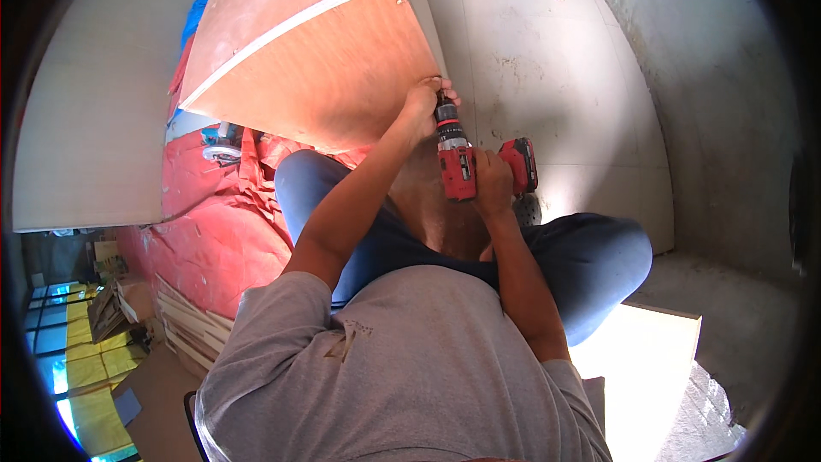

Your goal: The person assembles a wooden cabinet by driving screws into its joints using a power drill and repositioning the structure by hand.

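Drilling progress: underway, I'd judge; the red-and-black cordless drill (457, 173) has its nose up at the right edge of the orange-brown wooden panel (329, 68).
Done so far: narrow off-white strip (291, 20) lies across the panel, looks fixed; small dot near its right end, maybe a fastener, too small to tell.
Left to do: the spot at the drill's tip looks unfinished, my guess; fingers hide the tip, so bit, screw and depth can't be told.
Drill position: ahead of the lap, between dark-blue trousered knees (310, 178), nose pointing away from the body.
Drill look: red body, silver collar, black front with red ring, red-and-black battery pack (518, 166) out to the right.
Panel look: smooth, faint grain, brightly lit low down, tilted in view.
Right hand (492, 181): wrapped round the drill's handle; trigger finger unclear.
Left hand (424, 103): fingers curled together at the drill's nose, by the panel edge; can't tell what they pinch.
Leftward: crumpled red sheet (214, 244).
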`<state>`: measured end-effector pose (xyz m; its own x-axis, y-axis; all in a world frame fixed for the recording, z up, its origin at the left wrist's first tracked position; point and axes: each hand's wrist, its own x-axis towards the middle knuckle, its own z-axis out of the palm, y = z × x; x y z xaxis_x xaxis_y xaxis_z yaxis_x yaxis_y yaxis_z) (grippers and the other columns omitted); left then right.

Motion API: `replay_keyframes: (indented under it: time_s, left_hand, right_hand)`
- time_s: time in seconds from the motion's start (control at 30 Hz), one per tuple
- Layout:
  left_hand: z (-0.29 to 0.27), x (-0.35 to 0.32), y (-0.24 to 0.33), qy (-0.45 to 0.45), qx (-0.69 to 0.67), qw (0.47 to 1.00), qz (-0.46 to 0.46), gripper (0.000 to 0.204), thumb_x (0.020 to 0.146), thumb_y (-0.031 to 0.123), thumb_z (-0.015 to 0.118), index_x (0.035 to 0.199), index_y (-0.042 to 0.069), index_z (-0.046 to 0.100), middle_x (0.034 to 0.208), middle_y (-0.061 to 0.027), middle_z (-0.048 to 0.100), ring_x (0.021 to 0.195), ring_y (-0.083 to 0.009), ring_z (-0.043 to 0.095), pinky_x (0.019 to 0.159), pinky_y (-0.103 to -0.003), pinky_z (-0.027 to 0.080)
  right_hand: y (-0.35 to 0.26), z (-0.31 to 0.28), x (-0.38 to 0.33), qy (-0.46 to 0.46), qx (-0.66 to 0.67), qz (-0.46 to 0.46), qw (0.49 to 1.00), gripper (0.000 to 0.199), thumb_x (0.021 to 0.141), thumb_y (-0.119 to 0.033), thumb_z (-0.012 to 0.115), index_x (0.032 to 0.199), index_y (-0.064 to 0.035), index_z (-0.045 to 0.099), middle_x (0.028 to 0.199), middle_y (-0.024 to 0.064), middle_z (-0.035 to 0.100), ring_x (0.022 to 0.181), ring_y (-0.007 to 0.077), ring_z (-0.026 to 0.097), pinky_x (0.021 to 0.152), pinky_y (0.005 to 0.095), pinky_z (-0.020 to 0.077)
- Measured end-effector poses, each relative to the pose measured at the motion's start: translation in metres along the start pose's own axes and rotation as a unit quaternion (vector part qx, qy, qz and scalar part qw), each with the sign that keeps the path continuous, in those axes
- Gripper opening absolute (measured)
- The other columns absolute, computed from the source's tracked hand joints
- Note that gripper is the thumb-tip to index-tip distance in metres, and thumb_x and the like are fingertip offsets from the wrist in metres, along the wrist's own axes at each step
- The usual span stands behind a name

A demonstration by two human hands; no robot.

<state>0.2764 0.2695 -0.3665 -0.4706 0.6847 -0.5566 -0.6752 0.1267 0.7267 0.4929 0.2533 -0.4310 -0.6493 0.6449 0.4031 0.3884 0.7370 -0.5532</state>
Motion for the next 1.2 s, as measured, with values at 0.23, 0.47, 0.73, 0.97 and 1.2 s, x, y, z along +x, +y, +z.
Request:
replay_keyframes:
  time_s: [0.23, 0.47, 0.73, 0.97, 1.2]
  left_hand:
    - [0.014, -0.008, 0.002, -0.016, -0.010, 1.000, -0.019, 0.014, 0.104, 0.013, 0.039, 0.099, 0.005, 0.049, 0.076, -0.0114, 0.056, 0.068, -0.0285, 0.060, 0.066, -0.043, 0.057]
    - [-0.036, -0.043, 0.002, -0.057, -0.018, 0.998, -0.010, 0.018, 0.101, 0.009, 0.041, 0.092, 0.004, 0.056, 0.088, -0.0134, 0.063, 0.088, -0.0321, 0.064, 0.087, -0.045, 0.053]
    - [0.029, -0.181, 0.214, 0.178, 0.510, 0.530, 0.653, 0.025, 0.098, 0.021, 0.058, 0.097, -0.003, 0.064, 0.092, -0.0267, 0.061, 0.090, -0.0451, 0.060, 0.077, -0.052, 0.048]
    - [0.016, -0.091, 0.337, 0.228, 0.762, 0.430, 0.428, 0.026, 0.089, 0.023, 0.063, 0.090, -0.003, 0.068, 0.086, -0.0296, 0.063, 0.080, -0.0407, 0.066, 0.076, -0.048, 0.052]
    - [0.041, -0.106, 0.231, 0.143, 0.560, 0.402, 0.710, 0.027, 0.096, 0.023, 0.059, 0.107, 0.001, 0.069, 0.097, -0.0225, 0.069, 0.089, -0.0366, 0.066, 0.079, -0.045, 0.052]
  right_hand:
    - [0.004, -0.008, 0.005, -0.010, 0.002, 0.012, 1.000, 0.034, 0.081, -0.019, 0.069, 0.109, -0.0032, 0.061, 0.090, 0.0164, 0.063, 0.081, 0.0381, 0.063, 0.070, 0.0477, 0.0483]
    - [-0.018, -0.033, -0.012, -0.090, 0.062, 0.004, 0.994, 0.044, 0.083, -0.027, 0.068, 0.118, -0.0031, 0.061, 0.100, 0.0187, 0.067, 0.091, 0.0390, 0.066, 0.079, 0.0477, 0.0513]
    - [-0.030, -0.085, -0.029, -0.136, 0.082, 0.052, 0.986, 0.039, 0.085, -0.027, 0.065, 0.118, -0.0055, 0.065, 0.093, 0.0203, 0.066, 0.088, 0.0420, 0.065, 0.078, 0.0506, 0.0500]
    - [-0.020, -0.058, 0.000, -0.112, 0.047, -0.014, 0.993, 0.029, 0.082, -0.022, 0.069, 0.105, -0.0069, 0.063, 0.093, 0.0180, 0.067, 0.088, 0.0413, 0.066, 0.078, 0.0513, 0.0514]
    - [0.039, -0.012, -0.033, -0.154, -0.029, 0.040, 0.987, 0.036, 0.079, -0.009, 0.069, 0.113, -0.0049, 0.060, 0.097, 0.0170, 0.066, 0.088, 0.0397, 0.066, 0.075, 0.0487, 0.0512]
